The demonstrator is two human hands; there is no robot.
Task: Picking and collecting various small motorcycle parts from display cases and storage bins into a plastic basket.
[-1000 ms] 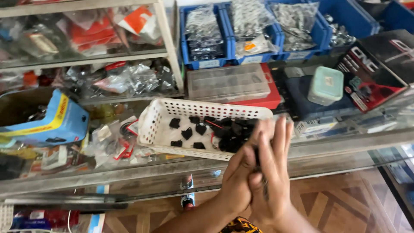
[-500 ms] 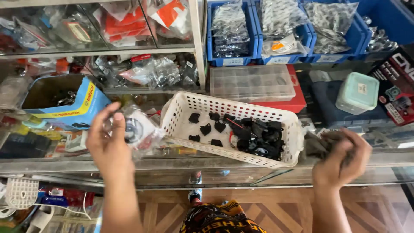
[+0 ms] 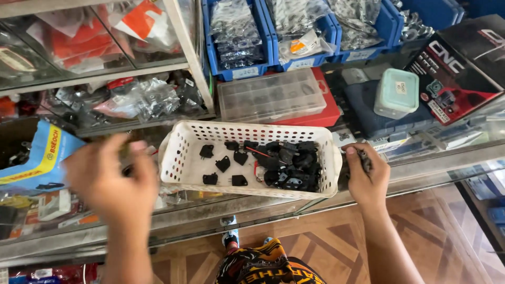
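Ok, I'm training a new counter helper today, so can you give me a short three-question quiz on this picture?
1. True or false: the white perforated basket holds small black plastic parts.
2. Which hand is closed around a few dark parts: A) left hand B) right hand?
3. What stands just behind the basket: a clear compartment box or a glass jar?

Key: 1 true. 2 B; the left hand is blurred, spread to the basket's left, and whether it holds anything cannot be told. 3 the clear compartment box, lying on a red case.
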